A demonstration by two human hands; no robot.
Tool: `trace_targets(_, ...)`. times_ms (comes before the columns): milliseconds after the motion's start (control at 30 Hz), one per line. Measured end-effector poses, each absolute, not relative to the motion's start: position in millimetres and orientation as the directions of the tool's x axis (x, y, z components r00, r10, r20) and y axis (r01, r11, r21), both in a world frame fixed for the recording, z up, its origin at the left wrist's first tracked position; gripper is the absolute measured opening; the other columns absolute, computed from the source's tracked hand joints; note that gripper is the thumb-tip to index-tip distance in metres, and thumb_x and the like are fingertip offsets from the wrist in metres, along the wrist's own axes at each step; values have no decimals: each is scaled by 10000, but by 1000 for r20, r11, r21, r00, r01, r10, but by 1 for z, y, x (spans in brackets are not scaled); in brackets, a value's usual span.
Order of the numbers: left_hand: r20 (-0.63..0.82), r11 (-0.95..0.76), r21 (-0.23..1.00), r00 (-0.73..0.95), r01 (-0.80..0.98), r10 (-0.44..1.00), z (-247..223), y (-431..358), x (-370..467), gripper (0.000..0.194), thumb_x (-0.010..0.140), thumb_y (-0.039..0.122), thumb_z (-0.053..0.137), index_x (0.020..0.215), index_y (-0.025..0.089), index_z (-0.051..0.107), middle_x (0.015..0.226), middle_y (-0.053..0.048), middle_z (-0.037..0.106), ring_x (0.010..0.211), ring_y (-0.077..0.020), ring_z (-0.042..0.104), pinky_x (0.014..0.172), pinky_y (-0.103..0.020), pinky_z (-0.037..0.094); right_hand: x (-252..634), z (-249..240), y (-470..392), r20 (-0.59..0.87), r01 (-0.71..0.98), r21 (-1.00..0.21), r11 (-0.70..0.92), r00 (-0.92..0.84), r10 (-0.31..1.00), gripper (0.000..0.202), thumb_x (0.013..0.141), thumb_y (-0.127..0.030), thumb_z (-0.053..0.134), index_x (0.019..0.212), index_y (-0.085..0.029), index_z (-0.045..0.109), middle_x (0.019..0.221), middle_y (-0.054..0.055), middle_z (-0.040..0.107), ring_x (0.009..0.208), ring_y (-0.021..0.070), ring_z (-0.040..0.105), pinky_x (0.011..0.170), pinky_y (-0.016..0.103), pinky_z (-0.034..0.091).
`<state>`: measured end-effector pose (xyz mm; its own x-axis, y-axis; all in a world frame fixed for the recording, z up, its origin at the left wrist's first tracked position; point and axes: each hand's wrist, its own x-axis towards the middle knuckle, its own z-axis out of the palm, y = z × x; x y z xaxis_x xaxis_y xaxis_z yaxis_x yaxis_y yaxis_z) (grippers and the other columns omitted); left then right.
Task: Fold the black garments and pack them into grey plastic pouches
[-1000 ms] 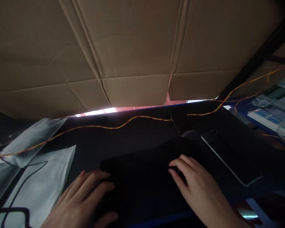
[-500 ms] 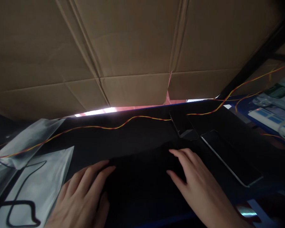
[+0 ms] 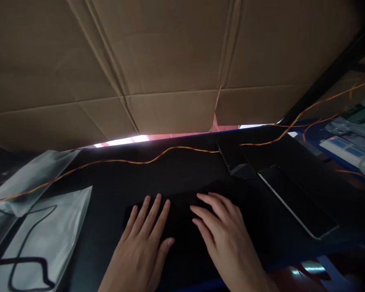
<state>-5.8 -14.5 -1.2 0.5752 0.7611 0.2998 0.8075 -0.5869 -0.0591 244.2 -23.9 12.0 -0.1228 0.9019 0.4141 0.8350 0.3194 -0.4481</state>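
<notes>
What looks like a black cloth lies to the left of the large phone, under and between the hands; it is so dark that its outline partly merges with the counter, and some of that blackness may be shadow. The left hand is laid palm down with its fingers spread. The right hand, nearer the phone, is loosely bent, its thumb and fingers apart and the tips pointing toward the other hand. The two hands are close but not touching, and neither is seen clamped on anything.

If it is cloth, it should be light, soft and limp, hard to damage but apt to wrinkle or slide. The far edge or a corner would be the best place to pinch; a flat palm would steady the rest.

The counter is matte black with a blue edge. Just beyond the phone is a smaller dark slab, and a red-and-yellow wire seems to run beneath it. Well left of the phone are see-through plastic bags and a black cable; to its right, a white-and-blue box. A cardboard sheet stands behind, in dim light.
</notes>
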Motion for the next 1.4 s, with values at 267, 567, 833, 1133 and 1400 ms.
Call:
trace_targets(267, 349, -555, 137, 485, 820, 802, 16, -23, -33, 665, 1103, 289, 417, 1757, 278, 304, 1691, -71, 563, 1657, -346, 375, 1349, -732, 162, 352, 9, -39, 435, 947, -300, -113, 242, 867, 660, 1013, -820, 495, 1143, -222, 740, 1147, 189, 717, 996, 427, 678, 844, 661, 584)
trace_targets(567, 323, -476, 376, 369, 795, 871, 9, -34, -36, 591, 1133, 273, 264, 1704, 340, 402, 1739, -29, 504, 1666, -325, 368, 1325, -718, 259, 335, 47, -46, 409, 797, -603, -13, 324, 853, 202, 993, -509, 706, 981, -309, 679, 1230, 98, 815, 1020, 335, 816, 751, 433, 671)
trace_targets(833, 353, -556, 323, 447, 766, 822, 10, -28, -21, 571, 1135, 249, 367, 1698, 334, 403, 1690, -36, 570, 1644, -276, 415, 1297, -612, 349, 229, 59, -35, 484, 725, -478, 496, -254, 837, 187, 1059, -176, 587, 1193, -237, 702, 1268, 64, 819, 1070, 221, 814, 897, 309, 681)
trace_targets(1133, 345, -500, 387, 382, 774, 857, 13, -30, -18, 534, 1120, 229, 443, 1634, 364, 495, 1656, -12, 600, 1645, -291, 418, 1298, -668, 333, 296, 28, -32, 357, 786, -609, 108, 150, 922, 261, 1076, -493, 639, 1218, -288, 715, 1120, 70, 765, 935, 248, 775, 772, 378, 677)
trace_targets(1400, 307, -589, 337, 506, 734, 806, 18, -32, -24, 549, 1116, 340, 433, 1664, 333, 470, 1737, -42, 498, 1660, -349, 381, 1165, -649, 510, 288, 17, -34, 119, 761, -649, 10, 89, 989, 315, 1043, -575, 608, 1034, -270, 690, 1080, 87, 787, 949, 273, 793, 798, 389, 649)
